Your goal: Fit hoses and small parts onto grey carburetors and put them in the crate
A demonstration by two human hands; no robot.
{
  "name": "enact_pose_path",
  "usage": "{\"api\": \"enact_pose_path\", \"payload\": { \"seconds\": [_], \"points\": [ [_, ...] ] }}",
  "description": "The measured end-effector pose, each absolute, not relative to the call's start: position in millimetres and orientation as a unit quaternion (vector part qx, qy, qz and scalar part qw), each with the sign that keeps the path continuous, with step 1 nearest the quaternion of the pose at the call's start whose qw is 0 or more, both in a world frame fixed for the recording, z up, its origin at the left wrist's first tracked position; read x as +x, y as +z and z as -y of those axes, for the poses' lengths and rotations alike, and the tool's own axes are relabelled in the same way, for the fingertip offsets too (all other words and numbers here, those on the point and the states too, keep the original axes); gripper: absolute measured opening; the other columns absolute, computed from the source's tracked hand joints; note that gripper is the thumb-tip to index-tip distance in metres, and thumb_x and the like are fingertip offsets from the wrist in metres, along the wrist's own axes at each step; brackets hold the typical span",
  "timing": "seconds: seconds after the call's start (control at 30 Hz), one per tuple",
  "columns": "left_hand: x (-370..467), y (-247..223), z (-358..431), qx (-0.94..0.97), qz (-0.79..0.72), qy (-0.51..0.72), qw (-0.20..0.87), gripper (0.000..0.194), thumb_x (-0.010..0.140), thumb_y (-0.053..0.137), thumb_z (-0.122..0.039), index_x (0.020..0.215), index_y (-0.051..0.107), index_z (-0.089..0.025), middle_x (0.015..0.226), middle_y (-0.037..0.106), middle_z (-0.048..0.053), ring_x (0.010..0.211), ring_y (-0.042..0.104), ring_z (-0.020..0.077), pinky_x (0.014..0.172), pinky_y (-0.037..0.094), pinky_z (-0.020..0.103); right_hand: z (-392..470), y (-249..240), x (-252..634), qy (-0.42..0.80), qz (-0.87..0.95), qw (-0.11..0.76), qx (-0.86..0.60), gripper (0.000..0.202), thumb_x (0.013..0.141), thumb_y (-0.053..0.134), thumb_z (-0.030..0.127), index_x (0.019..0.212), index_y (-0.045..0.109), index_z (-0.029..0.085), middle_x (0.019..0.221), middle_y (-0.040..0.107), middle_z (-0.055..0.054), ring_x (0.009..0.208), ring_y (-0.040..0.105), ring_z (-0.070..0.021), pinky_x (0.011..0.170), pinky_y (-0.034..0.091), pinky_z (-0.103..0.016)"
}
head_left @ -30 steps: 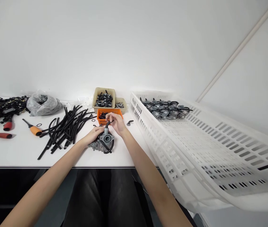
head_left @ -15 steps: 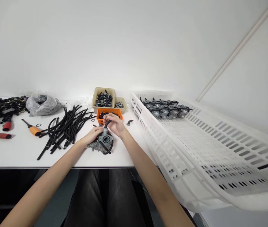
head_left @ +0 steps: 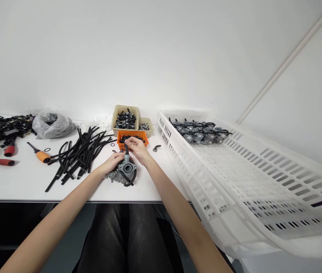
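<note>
A grey metal carburetor with a black hose looped at its front stands near the table's front edge. My left hand is closed on its left side, the fingertips partly hidden behind it. On top of the carburetor a black elbow piece points upward. My right hand pinches the upper end of that piece between thumb and fingers. Just behind the hands is an orange basket of small black parts. A loose elbow part lies to the right of my right hand.
A large white crate with several carburetors fills the right side. Black hoses, an orange-handled screwdriver, red-handled tools and a plastic bag lie left. Beige bins stand behind the basket.
The black elbow piece has turned, its top now pointing away rather than rightward. My right hand has shifted slightly with it. My left hand keeps its place on the carburetor.
</note>
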State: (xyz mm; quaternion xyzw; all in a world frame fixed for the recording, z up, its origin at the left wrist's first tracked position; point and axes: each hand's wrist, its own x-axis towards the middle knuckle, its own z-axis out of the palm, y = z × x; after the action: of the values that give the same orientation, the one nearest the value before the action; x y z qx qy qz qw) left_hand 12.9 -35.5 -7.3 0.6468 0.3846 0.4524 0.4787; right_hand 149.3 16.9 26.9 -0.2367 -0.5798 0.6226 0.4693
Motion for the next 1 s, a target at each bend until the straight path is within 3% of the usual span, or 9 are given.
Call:
{"api": "enact_pose_path", "payload": {
  "seconds": [0.37,0.67,0.77,1.0],
  "points": [
    [14.0,-5.3,36.7,0.63,-0.409,0.447,0.486,0.042,0.074,0.055,-0.053,0.076,0.067,-0.013,0.076,0.068,0.006,0.075,0.06,0.0192,0.076,0.045,0.03,-7.1,36.1,149.4,0.635,0.588,0.47,-0.172,0.027,0.063,0.078,0.043,0.069,0.069,0.018,0.07,0.059,0.0,0.068,0.05,-0.0119,0.065,0.038,-0.025],
    [16.0,-0.4,38.7,0.635,-0.394,0.443,0.494,0.046,0.073,0.055,-0.056,0.08,0.07,-0.012,0.081,0.071,0.007,0.078,0.061,0.0197,0.078,0.045,0.03,-1.0,45.4,155.4,0.652,0.592,0.456,-0.124,0.038,0.065,0.073,0.05,0.05,0.06,0.018,0.074,0.057,-0.005,0.074,0.05,-0.0165,0.067,0.04,-0.029],
    [16.4,1.2,40.2,0.639,-0.394,0.44,0.493,0.044,0.075,0.054,-0.053,0.081,0.071,-0.012,0.082,0.071,0.007,0.078,0.061,0.0198,0.077,0.046,0.03,-0.4,46.9,158.4,0.657,0.583,0.464,-0.112,0.038,0.064,0.075,0.046,0.046,0.056,0.018,0.076,0.057,-0.005,0.074,0.049,-0.0156,0.067,0.04,-0.029],
    [15.1,0.8,40.6,0.64,-0.391,0.45,0.485,0.04,0.074,0.052,-0.05,0.078,0.071,-0.014,0.083,0.072,0.007,0.084,0.062,0.0223,0.08,0.046,0.03,-10.2,43.5,165.2,0.68,0.58,0.426,-0.14,0.021,0.061,0.08,0.031,0.066,0.065,0.018,0.079,0.059,0.0,0.073,0.052,-0.012,0.069,0.042,-0.026]
  ]
}}
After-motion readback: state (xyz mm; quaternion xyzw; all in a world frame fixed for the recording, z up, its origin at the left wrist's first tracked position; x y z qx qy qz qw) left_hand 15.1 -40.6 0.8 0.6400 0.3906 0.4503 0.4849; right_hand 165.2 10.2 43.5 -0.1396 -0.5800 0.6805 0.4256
